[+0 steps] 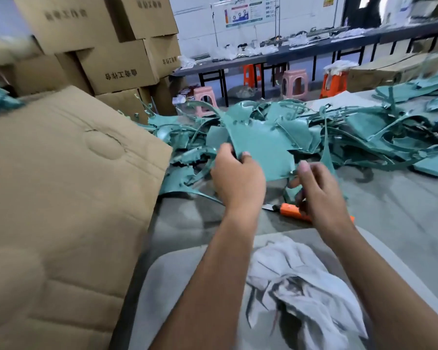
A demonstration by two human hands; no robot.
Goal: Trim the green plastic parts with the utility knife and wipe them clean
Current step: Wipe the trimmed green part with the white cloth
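Green plastic part [261, 147], a flat panel, is being pinched at its near-left edge between the thumb and curled fingers [245, 155] of the left hand [237, 176]. Right hand [319, 190] is hovering just right of the panel, fingers loosely curled; it appears to be holding nothing, though blur is obscuring the fingertips. Utility knife [292, 210] is lying on the table [402, 223] just below the panel, under the right wrist. Rag [301, 286] is sitting nearer the person than the panel. Pile of green parts [364, 137] is lying behind the panel. Holding the panel steady while taking up the knife is probably best.
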